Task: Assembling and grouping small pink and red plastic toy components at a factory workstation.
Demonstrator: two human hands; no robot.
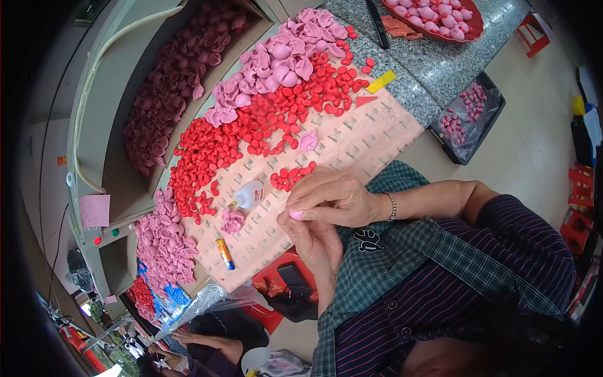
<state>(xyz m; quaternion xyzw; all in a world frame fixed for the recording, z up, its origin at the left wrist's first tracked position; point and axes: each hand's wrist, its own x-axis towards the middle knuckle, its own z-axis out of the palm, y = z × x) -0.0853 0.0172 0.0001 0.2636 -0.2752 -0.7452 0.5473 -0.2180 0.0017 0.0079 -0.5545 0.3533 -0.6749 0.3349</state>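
Observation:
My right hand (336, 200), with a beaded bracelet at the wrist, pinches a small pink rounded piece (296, 215) between thumb and fingers. Against the same piece my left hand (312, 244) is closed from below, its fingertips partly hidden. Just beyond the hands lies a small cluster of red oval pieces (290, 178). A translucent white squeeze bottle (250, 195) with a yellowish nozzle lies on its side, its tip near a ruffled pink flower piece (232, 221). One flat pink petal piece (308, 141) rests apart. An orange-and-blue tube (224, 254) lies near the table edge.
A long heap of red pieces (213, 144) runs across the pink patterned table cover (358, 135), bordered by pink petal heaps (164, 242). Behind is a machine bin (182, 88) of petals. A red bowl (480, 28) and black crate (463, 157) stand right. Another person's arm (213, 342) shows below.

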